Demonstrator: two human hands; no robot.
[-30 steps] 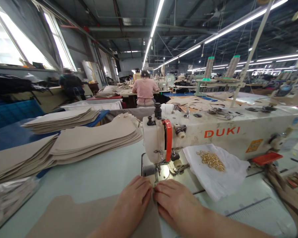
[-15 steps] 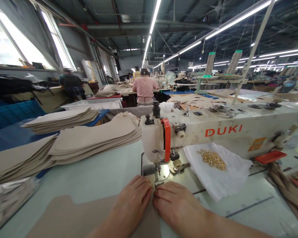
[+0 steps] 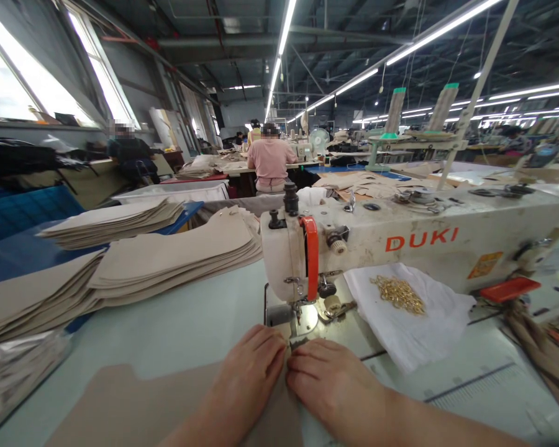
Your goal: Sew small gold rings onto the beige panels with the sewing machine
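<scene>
My left hand [image 3: 249,379] and my right hand [image 3: 333,382] lie side by side on a beige cut piece [image 3: 135,406] on the pale green table [image 3: 186,326]. Their fingertips meet at the piece's far edge, just in front of the presser foot [image 3: 297,323] of the white DUKI sewing machine [image 3: 400,239]. Both hands have fingers pressed together and curled down on the material. What sits between the fingertips is hidden.
Stacks of beige cut pieces [image 3: 168,261] lie at left, with more [image 3: 112,220] behind. A white cloth [image 3: 410,313] carries small gold metal parts [image 3: 398,293] right of the needle. A red tray [image 3: 510,288] sits farther right. A person in pink [image 3: 270,162] sits ahead.
Both hands have crept slightly forward toward the presser foot with the beige piece. The view has tilted up a little.
</scene>
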